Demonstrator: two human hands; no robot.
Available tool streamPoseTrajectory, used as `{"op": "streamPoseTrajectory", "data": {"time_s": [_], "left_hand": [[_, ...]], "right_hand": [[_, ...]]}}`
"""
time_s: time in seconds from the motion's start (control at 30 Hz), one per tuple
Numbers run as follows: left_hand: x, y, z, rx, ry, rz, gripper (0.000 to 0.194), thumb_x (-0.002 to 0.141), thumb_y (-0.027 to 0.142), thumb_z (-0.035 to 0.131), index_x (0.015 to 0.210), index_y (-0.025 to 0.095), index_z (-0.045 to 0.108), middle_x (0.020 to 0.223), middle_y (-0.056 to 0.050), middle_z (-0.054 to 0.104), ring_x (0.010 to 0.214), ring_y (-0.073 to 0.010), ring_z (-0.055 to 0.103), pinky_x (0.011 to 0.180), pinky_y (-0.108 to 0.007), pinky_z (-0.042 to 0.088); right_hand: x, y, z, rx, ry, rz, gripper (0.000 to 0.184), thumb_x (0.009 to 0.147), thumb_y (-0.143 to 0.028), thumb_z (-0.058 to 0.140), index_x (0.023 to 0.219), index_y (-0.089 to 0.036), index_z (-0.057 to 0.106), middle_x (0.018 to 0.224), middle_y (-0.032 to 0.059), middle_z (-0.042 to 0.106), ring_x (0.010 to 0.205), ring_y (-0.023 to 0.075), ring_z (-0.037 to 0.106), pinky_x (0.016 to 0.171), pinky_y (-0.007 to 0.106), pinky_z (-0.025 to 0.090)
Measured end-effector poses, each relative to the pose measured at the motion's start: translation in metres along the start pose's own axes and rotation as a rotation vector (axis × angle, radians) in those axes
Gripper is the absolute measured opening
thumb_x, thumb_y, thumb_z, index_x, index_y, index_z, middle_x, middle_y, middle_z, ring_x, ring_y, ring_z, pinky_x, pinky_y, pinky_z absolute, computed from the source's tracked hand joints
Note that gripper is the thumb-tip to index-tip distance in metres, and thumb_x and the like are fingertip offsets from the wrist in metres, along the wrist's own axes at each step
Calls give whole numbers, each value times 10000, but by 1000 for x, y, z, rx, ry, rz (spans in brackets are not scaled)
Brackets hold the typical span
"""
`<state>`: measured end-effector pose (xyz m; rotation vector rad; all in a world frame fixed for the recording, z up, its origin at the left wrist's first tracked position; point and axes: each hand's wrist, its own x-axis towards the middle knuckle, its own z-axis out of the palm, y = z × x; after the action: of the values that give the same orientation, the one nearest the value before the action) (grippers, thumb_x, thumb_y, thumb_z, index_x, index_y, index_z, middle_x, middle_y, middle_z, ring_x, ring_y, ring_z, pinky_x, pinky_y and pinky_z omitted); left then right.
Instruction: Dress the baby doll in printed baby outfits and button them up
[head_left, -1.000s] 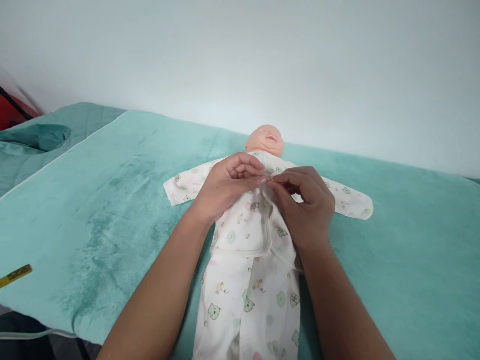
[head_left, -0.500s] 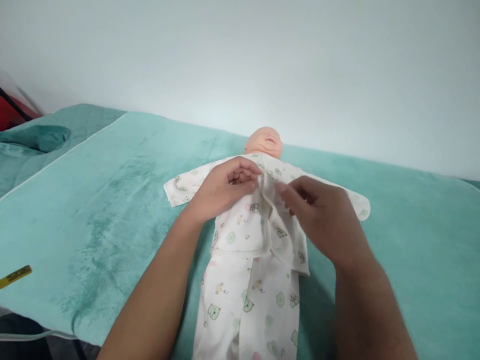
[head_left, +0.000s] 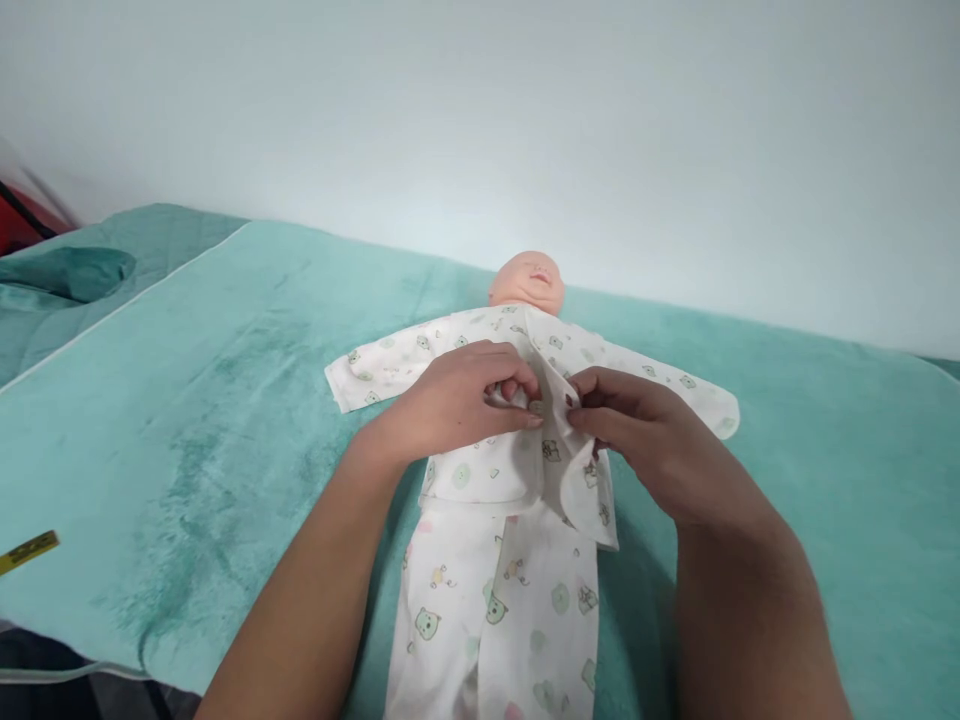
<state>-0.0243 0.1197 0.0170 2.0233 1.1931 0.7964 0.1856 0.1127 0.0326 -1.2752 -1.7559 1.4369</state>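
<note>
Printed jacket [head_left: 480, 470] is on the doll [head_left: 529, 282], face up on green cover [head_left: 262, 420]. Left hand [head_left: 472, 400] pinches one front edge, right hand [head_left: 645, 425] the other; edges apart. Yellow label [head_left: 30, 552], far left: dark print, unreadable.

A pale wall [head_left: 480, 120] is rising behind the teal cover [head_left: 187, 420], catching soft light; a red object [head_left: 13, 234], hard to identify, is showing beyond the cover's left edge.
</note>
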Motion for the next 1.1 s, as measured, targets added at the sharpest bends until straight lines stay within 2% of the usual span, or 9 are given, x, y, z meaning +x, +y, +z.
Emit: {"op": "streamPoseTrajectory", "data": {"time_s": [0.13, 0.23, 0.37, 0.47, 0.63, 0.87, 1.1], "left_hand": [[0, 3, 2, -6, 7, 14, 61, 784, 228, 647, 748, 199, 607, 781, 27, 562, 757, -122, 517, 652, -249, 395], [-1, 3, 1, -132, -5, -16, 67, 805, 240, 627, 761, 194, 606, 790, 27, 584, 711, -106, 508, 628, -239, 402], [-2, 1, -1, -288, -18, -51, 97, 828, 280, 622, 798, 188, 631, 760, 21, 614, 668, -95, 520, 613, -231, 418], [-2, 0, -2, -368, -27, -37, 100, 828, 277, 639, 816, 178, 650, 761, 10, 632, 659, -91, 536, 609, -229, 426], [-2, -2, -3, -505, -30, -2, 117, 837, 279, 659, 836, 163, 673, 803, -16, 664, 689, -93, 571, 631, -233, 449], [-2, -4, 1, -540, 5, -62, 156, 788, 299, 714, 771, 157, 652, 753, -21, 656, 688, -117, 590, 615, -257, 456], [-2, -5, 1, -465, 20, -105, 159, 777, 311, 706, 761, 169, 635, 743, -14, 638, 688, -120, 577, 604, -255, 448]], "right_hand": [[3, 8, -1, 157, -71, -26, 170, 783, -117, 539, 870, -215, 647, 794, -7, 559, 716, 112, 501, 600, 220, 402], [5, 10, 3, 128, -33, -14, 53, 834, -223, 604, 863, -214, 648, 811, -1, 558, 728, 118, 493, 608, 230, 395], [7, 10, 6, 53, 40, -20, 225, 838, -414, 669, 776, -201, 631, 755, -5, 528, 670, 107, 468, 558, 228, 371], [8, 11, 8, 53, 38, -42, 266, 829, -446, 680, 748, -200, 624, 701, -18, 511, 613, 91, 474, 529, 218, 381], [10, 11, 9, 93, 20, -52, 230, 832, -415, 686, 775, -199, 631, 636, -37, 515, 510, 68, 487, 478, 207, 400], [12, 13, 7, 155, -48, -65, 241, 860, -400, 661, 749, -186, 664, 588, -7, 609, 500, 81, 528, 460, 195, 425], [15, 20, 6, 218, -73, -75, 240, 880, -394, 631, 805, -174, 687, 591, 13, 641, 495, 90, 552, 422, 185, 404]]}}
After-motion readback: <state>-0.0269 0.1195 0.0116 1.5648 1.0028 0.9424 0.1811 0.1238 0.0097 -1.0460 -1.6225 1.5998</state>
